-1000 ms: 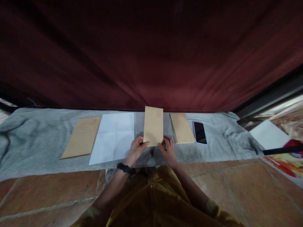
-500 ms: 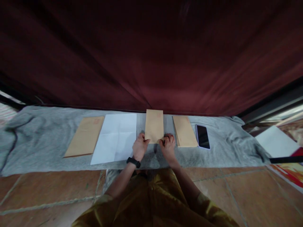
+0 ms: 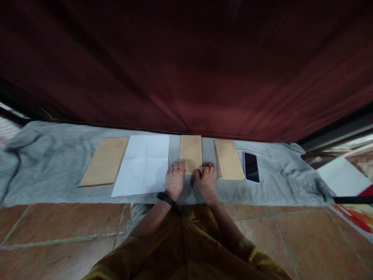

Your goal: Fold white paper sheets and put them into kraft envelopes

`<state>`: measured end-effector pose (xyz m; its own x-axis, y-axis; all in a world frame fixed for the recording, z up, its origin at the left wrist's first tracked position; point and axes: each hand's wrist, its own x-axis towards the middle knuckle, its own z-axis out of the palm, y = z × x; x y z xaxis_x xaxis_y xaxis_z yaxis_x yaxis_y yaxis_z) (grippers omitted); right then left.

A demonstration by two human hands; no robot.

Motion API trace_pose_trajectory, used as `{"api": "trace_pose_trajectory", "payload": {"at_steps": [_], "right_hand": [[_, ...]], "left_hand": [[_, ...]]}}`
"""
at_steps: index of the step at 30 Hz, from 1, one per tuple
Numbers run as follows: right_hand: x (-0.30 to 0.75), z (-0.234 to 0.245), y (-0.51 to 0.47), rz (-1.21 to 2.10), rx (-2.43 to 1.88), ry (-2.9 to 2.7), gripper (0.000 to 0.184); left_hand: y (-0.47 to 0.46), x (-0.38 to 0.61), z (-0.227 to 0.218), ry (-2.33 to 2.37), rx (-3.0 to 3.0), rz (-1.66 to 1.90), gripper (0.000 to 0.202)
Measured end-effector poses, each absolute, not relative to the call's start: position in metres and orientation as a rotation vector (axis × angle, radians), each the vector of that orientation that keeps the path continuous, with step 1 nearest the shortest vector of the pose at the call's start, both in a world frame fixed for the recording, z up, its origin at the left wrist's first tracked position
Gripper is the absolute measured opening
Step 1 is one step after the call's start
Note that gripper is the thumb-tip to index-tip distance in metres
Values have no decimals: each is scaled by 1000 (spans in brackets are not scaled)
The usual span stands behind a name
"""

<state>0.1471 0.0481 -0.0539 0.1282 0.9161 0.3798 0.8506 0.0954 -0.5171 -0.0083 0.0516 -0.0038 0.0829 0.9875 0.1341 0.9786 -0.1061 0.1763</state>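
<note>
The center envelope (image 3: 190,149) lies on the gray cloth (image 3: 279,171), directly on the far side of the two hands, with its long sides running from near to far. It is brown and bears a small red print at its far right corner.

The left hand (image 3: 175,179) is palm down at the near left corner of the center envelope, its fingers together and their tips over that corner. The right hand (image 3: 206,179) is at the near right corner, fingers bent and thumb toward the near edge. Whether either hand pinches the paper or only presses on it cannot be told. A black wristband (image 3: 166,198) encircles the left wrist.

Containers: all the envelopes are brown, and their interiors are hidden from view, so their contents cannot be determined. The left envelope (image 3: 105,161) lies flat at the far left of the row, with a red print at its far right corner. The envelope stack (image 3: 229,159) lies right of the right hand, apart from it.

Adjacent items: the white sheet (image 3: 141,165), with visible creases, lies between the left envelope and the left hand. The phone (image 3: 251,167), screen dark, lies just right of the envelope stack.
</note>
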Motion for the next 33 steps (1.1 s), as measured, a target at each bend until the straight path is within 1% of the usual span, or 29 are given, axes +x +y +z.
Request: {"api": "trace_pose_trajectory", "payload": {"at_steps": [4, 7, 10, 15, 21, 25, 28, 33], "right_hand": [[146, -53, 48, 114, -1741, -1702, 17], [146, -54, 48, 91, -1725, -1699, 18], [147, -56, 48, 94, -1723, -1704, 19], [147, -58, 49, 101, -1754, -1702, 23], [145, -56, 50, 83, -1786, -1692, 38], [146, -51, 50, 120, -1746, -1712, 42], [143, -43, 44, 202, -1627, -1780, 43], [127, -34, 25, 438, -1300, -2067, 45]], "left_hand": [[47, -8, -15, 1771, 2553, 413, 38], [43, -8, -25, 1556, 2625, 469, 40], [40, -10, -32, 1449, 2662, 480, 43], [36, -14, -34, 1418, 2715, 426, 47], [32, -16, -35, 1417, 2675, 453, 49], [31, -18, -35, 1431, 2656, 472, 51], [31, -19, -37, 1421, 2648, 497, 52], [32, -23, -47, 1392, 2605, 538, 51]]}}
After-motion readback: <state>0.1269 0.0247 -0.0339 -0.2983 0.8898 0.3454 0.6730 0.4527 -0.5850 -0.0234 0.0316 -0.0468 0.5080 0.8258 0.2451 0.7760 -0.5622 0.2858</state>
